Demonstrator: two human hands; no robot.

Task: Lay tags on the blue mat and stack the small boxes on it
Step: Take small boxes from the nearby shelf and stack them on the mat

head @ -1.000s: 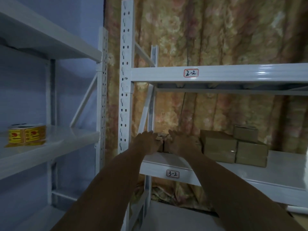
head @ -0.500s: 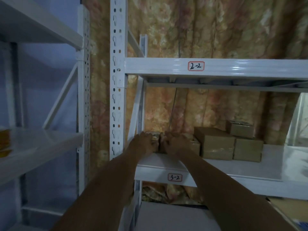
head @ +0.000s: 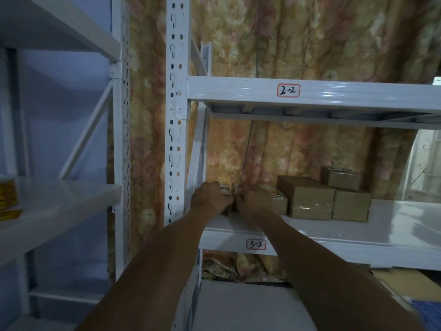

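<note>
Both arms reach forward and up to the white shelf (head: 334, 232) that carries the label "3-2" (head: 256, 244). The left hand (head: 210, 199) is curled over a small box (head: 224, 189) at the shelf's left end, fingers bent down over its top; only a strip of the box shows between the two hands, so how firmly it is gripped cannot be told. The right hand (head: 253, 201) lies touching the left one, knuckles up, curled over the neighbouring small brown box (head: 278, 201), whose right part with a taped front sticks out beyond the wrist. Whether either hand has lifted its box off the shelf cannot be told.

Just to the right of these stand more cardboard boxes: a larger one (head: 307, 199) pressed against the small brown box, then a lower one (head: 350, 206) beside it, with a smaller carton (head: 340, 177) sitting on top towards the back. Above is the beam marked "2-2" (head: 288, 90), fixed to a perforated white upright (head: 176, 115). A flowered curtain (head: 310, 39) hangs behind the rack. On the left stands a second rack (head: 59, 199) with a yellow printed package (head: 8, 194) at the picture's edge. A corner of the blue mat (head: 427, 311) shows at the lower right, well apart from the hands
</note>
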